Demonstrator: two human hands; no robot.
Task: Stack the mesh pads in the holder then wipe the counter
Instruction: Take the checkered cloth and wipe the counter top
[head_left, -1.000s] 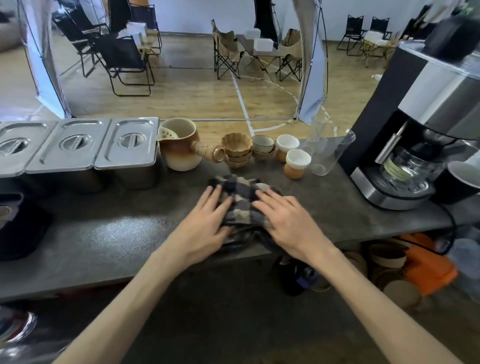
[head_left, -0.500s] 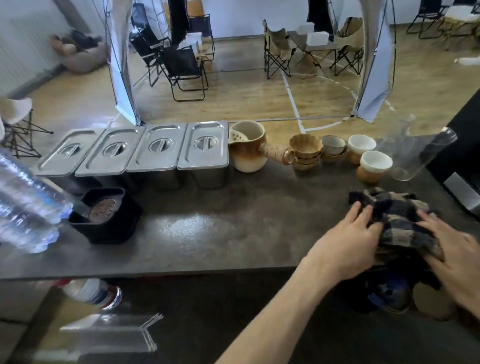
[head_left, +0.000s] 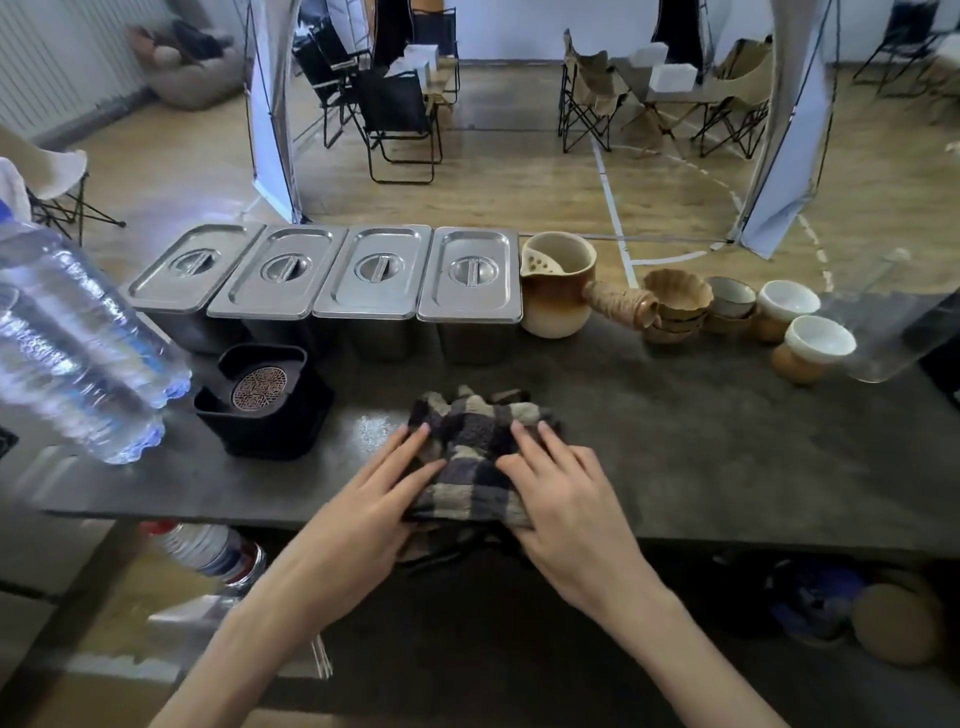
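Observation:
A dark checked cloth (head_left: 470, 457) lies bunched on the grey counter (head_left: 701, 457) near its front edge, part of it hanging over. My left hand (head_left: 363, 506) presses flat on the cloth's left side and my right hand (head_left: 566, 499) presses flat on its right side, fingers spread. To the left stands a black holder (head_left: 267, 410) with round brown mesh pads (head_left: 260, 387) stacked inside it.
Several lidded steel pans (head_left: 374, 273) line the back of the counter. Right of them stand a ceramic pitcher (head_left: 561, 286), stacked cups (head_left: 675, 306), white-lined cups (head_left: 815, 343) and a clear glass carafe (head_left: 893, 332). Water bottles (head_left: 78, 338) loom at the left edge.
Both hands have slid the cloth leftward along the counter, from near the coffee machine and cups to the middle, close to the black holder. The view has swung left with them.

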